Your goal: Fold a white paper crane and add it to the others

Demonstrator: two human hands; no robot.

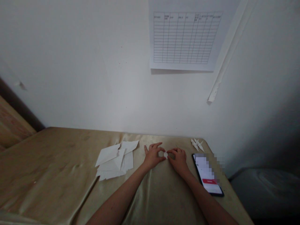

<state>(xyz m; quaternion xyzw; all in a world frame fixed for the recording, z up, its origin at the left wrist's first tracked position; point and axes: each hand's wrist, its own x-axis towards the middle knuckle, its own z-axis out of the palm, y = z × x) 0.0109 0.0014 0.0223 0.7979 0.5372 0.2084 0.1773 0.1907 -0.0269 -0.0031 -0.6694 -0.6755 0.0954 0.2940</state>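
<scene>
The small white paper piece [165,154] lay on the tan tablecloth [58,165] near the far edge, between both hands. It was tiny in this view, and its long axis seemed to run across, hand to hand. The left hand [152,156] rested palm down, fingers fanned, its thumb and forefinger pinching one end. The right hand [179,158], with its fingers curled, pinched the other end.

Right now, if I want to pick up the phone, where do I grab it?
Probably pinch the phone by its two long edges from above, at the end nearest you. It lies flat, screen up, right of the right hand, which holds the small paper piece with the left hand.
</scene>
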